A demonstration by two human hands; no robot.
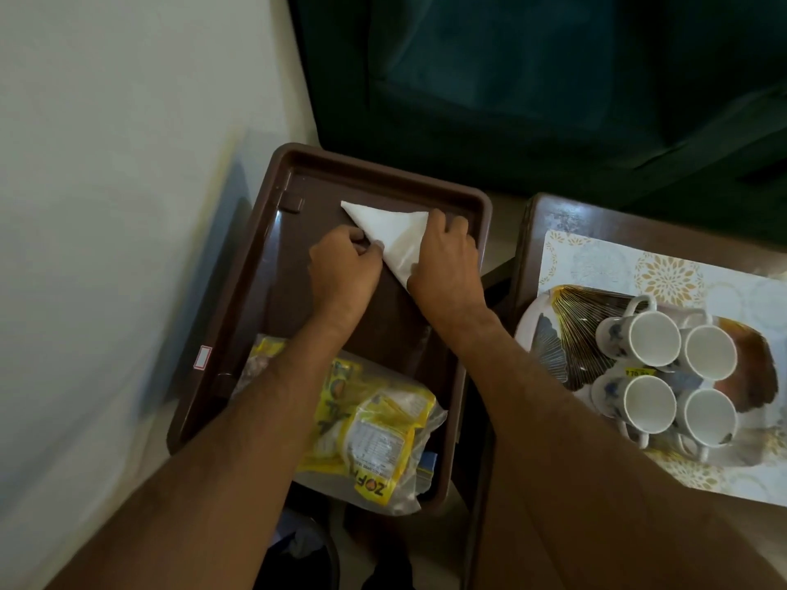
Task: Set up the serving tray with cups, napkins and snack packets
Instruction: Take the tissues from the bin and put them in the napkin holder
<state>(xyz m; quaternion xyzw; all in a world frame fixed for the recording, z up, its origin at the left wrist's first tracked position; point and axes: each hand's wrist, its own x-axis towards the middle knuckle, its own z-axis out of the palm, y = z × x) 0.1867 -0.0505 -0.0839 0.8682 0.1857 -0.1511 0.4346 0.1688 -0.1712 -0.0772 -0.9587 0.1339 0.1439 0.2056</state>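
A brown plastic tray lies in front of me. On its far half rests a white napkin folded into a triangle. My left hand pinches the napkin's left edge, and my right hand presses down on its right side. Yellow snack packets in a clear bag fill the tray's near end, partly hidden under my left forearm. To the right, several white cups stand together on a gold-patterned serving plate.
The plate sits on a floral placemat on a dark wooden side table. A white wall is at the left. Dark green upholstery stands behind the tray and the table.
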